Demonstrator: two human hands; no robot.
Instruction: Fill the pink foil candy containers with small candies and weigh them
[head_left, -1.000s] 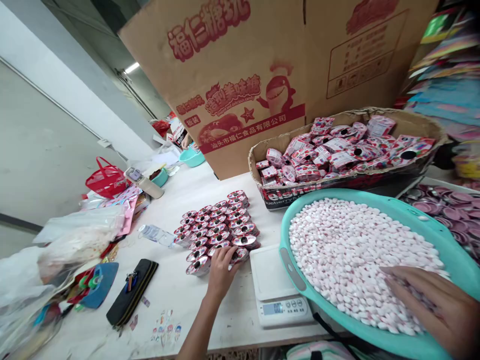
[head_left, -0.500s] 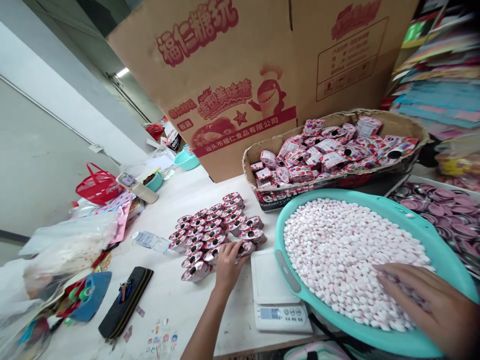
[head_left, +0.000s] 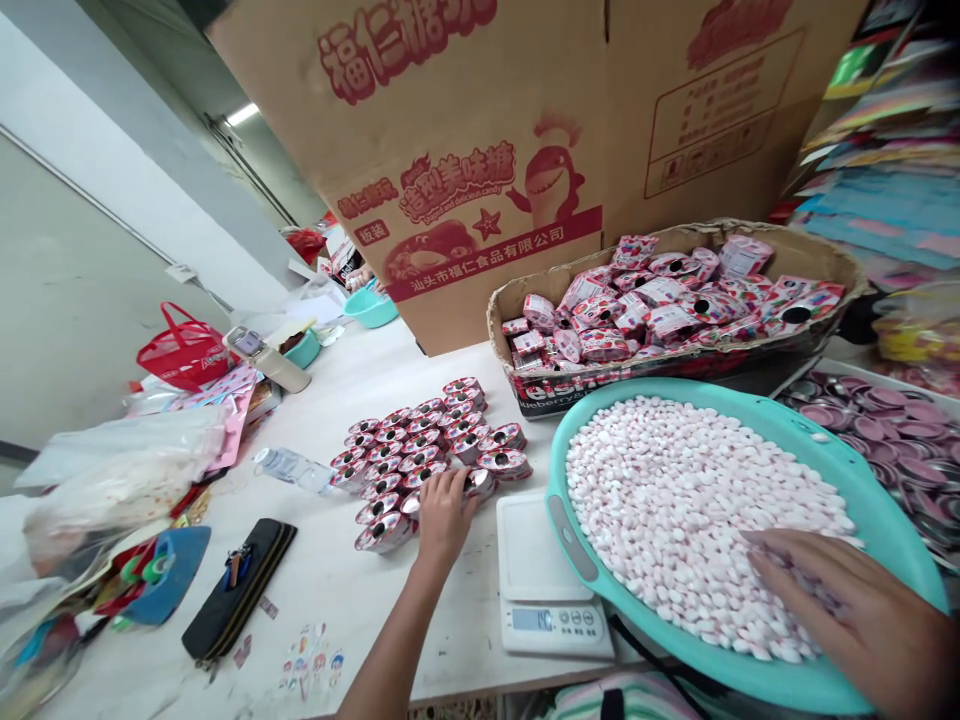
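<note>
Still, left hand (head_left: 444, 510) stays curled around a tin (head_left: 480, 484), right hand (head_left: 847, 610) spread flat on candies (head_left: 675, 500).

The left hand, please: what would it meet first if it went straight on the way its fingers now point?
The small red tins: the left hand rests its fingertips on the nearest row, so it would likely push straight into them.

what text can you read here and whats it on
"福仁糖玩", tops cut off: big red characters on the tall carton.
"造型美味糖": red logo on the same carton.
"汕头市福仁食品有限公司": white, on its red band.
"板装": its small red tag.
White lettering on the low box: half hidden, unreadable.
Display of the scale, print on the cans and packets: too small to read.
</note>
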